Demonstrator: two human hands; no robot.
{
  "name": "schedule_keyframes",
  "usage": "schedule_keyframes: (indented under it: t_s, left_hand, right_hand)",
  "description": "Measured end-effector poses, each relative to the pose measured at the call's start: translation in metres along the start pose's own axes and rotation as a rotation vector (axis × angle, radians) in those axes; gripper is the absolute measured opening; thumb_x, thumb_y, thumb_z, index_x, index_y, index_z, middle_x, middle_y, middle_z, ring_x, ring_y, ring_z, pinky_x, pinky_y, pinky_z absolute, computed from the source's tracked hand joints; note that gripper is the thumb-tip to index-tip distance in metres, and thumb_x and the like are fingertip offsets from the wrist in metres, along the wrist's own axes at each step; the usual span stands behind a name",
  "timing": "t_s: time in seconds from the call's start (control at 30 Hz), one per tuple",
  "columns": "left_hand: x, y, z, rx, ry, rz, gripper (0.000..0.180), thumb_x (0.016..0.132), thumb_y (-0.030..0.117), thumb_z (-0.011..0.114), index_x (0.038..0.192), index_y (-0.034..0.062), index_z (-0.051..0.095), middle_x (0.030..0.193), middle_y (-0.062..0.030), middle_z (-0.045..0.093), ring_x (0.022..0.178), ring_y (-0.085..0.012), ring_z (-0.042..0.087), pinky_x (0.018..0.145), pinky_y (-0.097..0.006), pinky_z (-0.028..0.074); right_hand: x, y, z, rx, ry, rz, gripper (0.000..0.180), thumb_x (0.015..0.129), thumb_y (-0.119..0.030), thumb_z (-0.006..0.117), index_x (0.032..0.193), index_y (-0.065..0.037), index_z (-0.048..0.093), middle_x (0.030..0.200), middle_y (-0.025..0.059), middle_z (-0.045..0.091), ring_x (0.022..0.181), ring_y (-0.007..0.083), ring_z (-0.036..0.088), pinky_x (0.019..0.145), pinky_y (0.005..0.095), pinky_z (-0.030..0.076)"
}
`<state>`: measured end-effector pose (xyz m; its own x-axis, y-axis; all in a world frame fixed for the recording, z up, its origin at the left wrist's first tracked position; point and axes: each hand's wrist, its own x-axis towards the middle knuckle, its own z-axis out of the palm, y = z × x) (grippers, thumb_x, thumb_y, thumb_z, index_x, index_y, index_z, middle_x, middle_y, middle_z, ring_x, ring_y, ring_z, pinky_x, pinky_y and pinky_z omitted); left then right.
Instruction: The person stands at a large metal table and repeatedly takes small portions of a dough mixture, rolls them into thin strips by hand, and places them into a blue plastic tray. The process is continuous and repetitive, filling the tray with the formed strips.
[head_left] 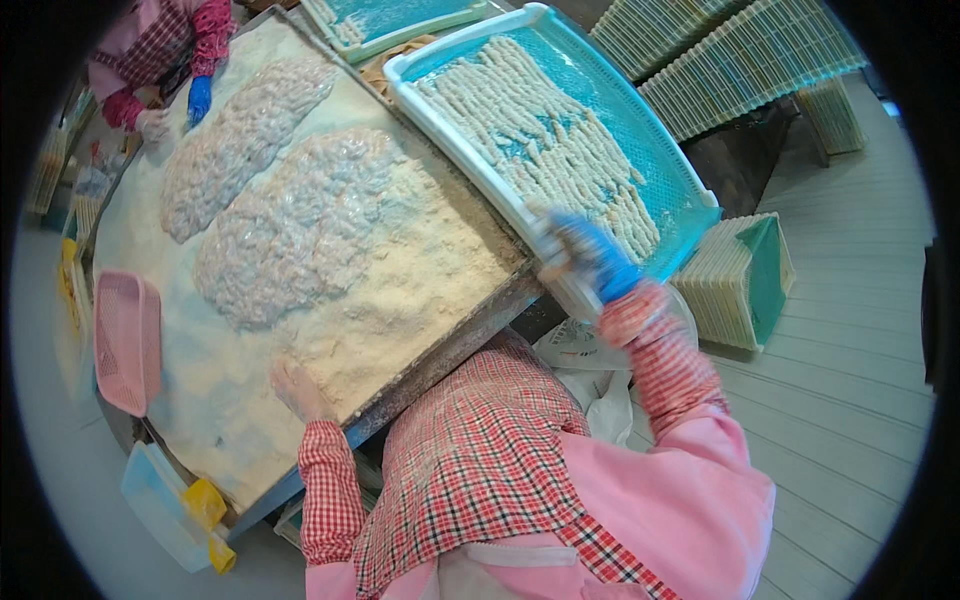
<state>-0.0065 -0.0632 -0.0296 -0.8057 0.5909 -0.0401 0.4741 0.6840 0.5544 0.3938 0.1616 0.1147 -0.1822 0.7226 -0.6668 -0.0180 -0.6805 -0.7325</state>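
Note:
My left hand (300, 390), in a pale, flour-dusted glove, rests on the floury layer (400, 300) near the table's front edge. Its fingers look stretched out, and I see nothing in them. Farther in lie two big mounds of wet, greyish-pink pieces (295, 225), apparently raw meat or seafood. My right hand (592, 255), in a blue glove, is at the near rim of a blue mesh tray (670, 205). Motion smears its fingers, so whether they hold anything is unclear. Rows of flour-coated strips (540, 140) cover much of the tray.
Across the table a co-worker's blue-gloved hand (199, 100) is beside the far mound. A pink basket (128, 342) stands at the table's left edge, above a pale blue bin (160, 505). Stacked trays (755, 70) stand at the upper right, another stack (730, 285) on the floor.

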Motion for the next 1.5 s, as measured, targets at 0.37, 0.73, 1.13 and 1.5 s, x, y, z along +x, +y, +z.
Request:
schedule_keyframes:
  t_s: [0.37, 0.73, 1.13, 1.5]
  left_hand:
    - [-0.034, 0.069, 0.049, -0.367, 0.063, 0.055, 0.033, 0.087, 0.004, 0.050, 0.119, -0.0059, 0.054, 0.118, -0.0190, 0.055, 0.113, -0.0304, 0.051, 0.099, -0.035, 0.038]
    - [0.012, -0.011, -0.032, 0.065, -0.029, 0.423, 0.031, 0.082, 0.011, 0.060, 0.113, 0.0037, 0.064, 0.107, -0.0112, 0.066, 0.089, -0.0233, 0.063, 0.080, -0.033, 0.049]
    - [0.013, -0.041, -0.012, 0.136, -0.279, 0.271, 0.036, 0.081, 0.019, 0.065, 0.114, 0.0055, 0.063, 0.106, -0.0140, 0.065, 0.085, -0.0264, 0.064, 0.076, -0.036, 0.050]
    - [0.012, -0.039, -0.046, -0.725, -0.374, -0.490, 0.037, 0.088, 0.015, 0.062, 0.121, -0.0017, 0.058, 0.096, -0.0056, 0.064, 0.081, -0.0110, 0.059, 0.070, -0.025, 0.046]
  right_hand:
    - [0.157, -0.078, -0.260, -0.115, 0.159, -0.215, 0.053, 0.095, -0.043, 0.051, 0.135, -0.008, 0.047, 0.116, 0.0097, 0.063, 0.091, 0.0158, 0.063, 0.075, 0.0257, 0.050]
    - [0.160, -0.052, -0.198, -0.693, 0.245, -0.490, 0.041, 0.097, -0.038, 0.049, 0.128, -0.012, 0.056, 0.094, 0.0013, 0.068, 0.071, 0.0065, 0.054, 0.062, 0.0215, 0.041]
    - [0.043, 0.187, 0.247, -1.407, -0.754, -1.266, 0.029, 0.081, -0.017, 0.064, 0.110, -0.016, 0.066, 0.106, 0.0086, 0.064, 0.096, 0.0272, 0.059, 0.082, 0.0380, 0.049]
    - [0.094, 0.179, 0.282, -1.316, -0.597, -1.153, 0.017, 0.083, -0.008, 0.061, 0.097, -0.010, 0.070, 0.098, 0.0105, 0.064, 0.091, 0.0311, 0.059, 0.079, 0.0401, 0.050]
